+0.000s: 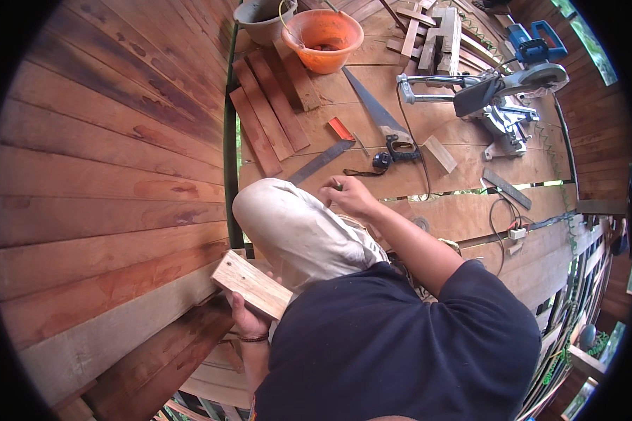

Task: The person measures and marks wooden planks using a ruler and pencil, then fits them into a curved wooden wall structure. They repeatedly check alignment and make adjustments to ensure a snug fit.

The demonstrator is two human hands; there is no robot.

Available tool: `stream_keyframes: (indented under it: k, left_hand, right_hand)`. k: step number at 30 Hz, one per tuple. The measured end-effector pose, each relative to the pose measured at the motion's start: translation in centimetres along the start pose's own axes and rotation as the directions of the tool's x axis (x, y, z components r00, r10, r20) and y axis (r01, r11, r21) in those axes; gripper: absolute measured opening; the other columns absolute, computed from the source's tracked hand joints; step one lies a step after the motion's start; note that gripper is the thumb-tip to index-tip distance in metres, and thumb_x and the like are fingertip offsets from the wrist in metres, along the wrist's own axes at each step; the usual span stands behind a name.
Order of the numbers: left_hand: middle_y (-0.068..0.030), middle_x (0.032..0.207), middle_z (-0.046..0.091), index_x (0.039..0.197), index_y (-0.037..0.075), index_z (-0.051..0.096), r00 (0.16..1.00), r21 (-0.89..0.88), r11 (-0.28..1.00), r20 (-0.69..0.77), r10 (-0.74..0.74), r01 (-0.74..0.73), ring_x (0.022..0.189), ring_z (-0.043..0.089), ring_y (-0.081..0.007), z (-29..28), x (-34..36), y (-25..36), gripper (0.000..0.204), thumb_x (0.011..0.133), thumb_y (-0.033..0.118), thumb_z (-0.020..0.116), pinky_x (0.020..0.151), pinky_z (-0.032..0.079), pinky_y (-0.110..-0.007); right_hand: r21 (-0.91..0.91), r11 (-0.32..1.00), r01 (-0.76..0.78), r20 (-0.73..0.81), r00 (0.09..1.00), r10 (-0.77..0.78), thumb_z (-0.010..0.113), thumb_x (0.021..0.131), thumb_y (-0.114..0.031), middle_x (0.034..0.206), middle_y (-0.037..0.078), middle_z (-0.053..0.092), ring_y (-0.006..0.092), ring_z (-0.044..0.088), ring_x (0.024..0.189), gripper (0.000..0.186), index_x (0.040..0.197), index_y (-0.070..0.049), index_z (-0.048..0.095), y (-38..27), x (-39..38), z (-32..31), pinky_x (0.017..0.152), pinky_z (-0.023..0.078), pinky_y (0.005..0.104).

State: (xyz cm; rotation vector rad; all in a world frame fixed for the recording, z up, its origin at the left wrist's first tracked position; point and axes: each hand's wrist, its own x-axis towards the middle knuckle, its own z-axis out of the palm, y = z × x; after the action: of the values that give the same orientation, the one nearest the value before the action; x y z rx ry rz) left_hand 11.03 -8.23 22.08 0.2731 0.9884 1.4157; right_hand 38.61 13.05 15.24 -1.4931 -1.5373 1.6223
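Note:
My left hand is wrapped around a pale wooden block, thumb along its side. Two small dark spots mark one end of that block, which is held beside my bent left knee. Over the knee, my right hand is closed, its fingers curled together; a small dark bit shows at the fingertips, too small to name. Beyond that hand lie a black tape measure, a try square with an orange-red handle and dark blade, and a handsaw.
A blue and silver mitre saw stands at the far right. An orange bucket, a grey bucket and reddish planks are at the far left. Cables cross the boards near a socket. A plank wall rises on my left.

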Motion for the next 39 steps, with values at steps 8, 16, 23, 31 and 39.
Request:
stream_keyframes:
  k: [8,16,23,31,39]
  left_hand:
    - [-0.0216,0.118,0.063,0.143,-0.002,0.041,0.988,0.258,0.958,-0.118,-0.097,0.125,0.105,0.067,-0.0328,2.1,3.0,0.3,0.087,0.088,0.056,0.073,0.091,0.056,-0.045]
    - [-0.0201,0.115,0.066,0.14,-0.004,0.045,0.983,0.47,0.863,-0.088,-0.161,0.184,0.103,0.069,-0.0302,4.8,5.2,1.0,0.068,0.091,0.037,0.069,0.087,0.058,-0.042]
    - [-0.0114,0.13,0.061,0.143,-0.003,0.046,0.961,0.467,0.842,-0.186,-0.205,0.27,0.118,0.059,-0.0198,5.4,5.7,2.5,0.06,0.095,0.026,0.068,0.102,0.045,-0.034]
    - [-0.0112,0.132,0.059,0.142,-0.005,0.046,0.975,0.57,0.798,-0.199,-0.098,0.196,0.121,0.055,-0.0191,5.6,4.7,1.5,0.057,0.1,0.029,0.065,0.106,0.041,-0.034]
    - [-0.0109,0.131,0.06,0.14,-0.004,0.048,0.976,0.708,0.672,-0.162,-0.144,0.217,0.119,0.056,-0.0193,6.9,5.6,2.6,0.051,0.101,0.026,0.06,0.105,0.042,-0.033]
  right_hand:
    - [-0.655,0.594,-0.467,-0.434,0.876,0.21,0.065,0.087,-0.013,0.141,0.023,0.05,0.039,0.067,0.109,0.049,0.135,-0.013,0.058,16.5,7.5,-10.2,0.092,0.057,0.0478]
    - [-0.881,0.367,-0.298,-0.198,0.938,0.285,0.072,0.083,-0.017,0.14,0.021,0.052,0.0373,0.067,0.112,0.057,0.137,-0.012,0.055,17.7,11.3,-12.6,0.091,0.058,0.0451]
    - [-0.916,0.355,-0.185,-0.014,0.902,0.431,0.068,0.087,-0.02,0.129,0.022,0.059,0.0391,0.067,0.111,0.049,0.133,-0.007,0.055,17.4,14.9,-12.4,0.089,0.058,0.0465]
    - [-0.624,0.671,-0.4,-0.452,0.886,0.108,0.07,0.09,-0.028,0.127,0.024,0.06,0.0408,0.068,0.109,0.045,0.124,-0.003,0.056,16.3,24.3,-7.7,0.091,0.057,0.0487]
    - [-0.639,0.586,-0.498,-0.421,0.864,0.274,0.079,0.081,-0.039,0.118,0.021,0.07,0.0337,0.07,0.109,0.052,0.116,-0.004,0.068,14.5,26.4,-8.1,0.093,0.057,0.0452]
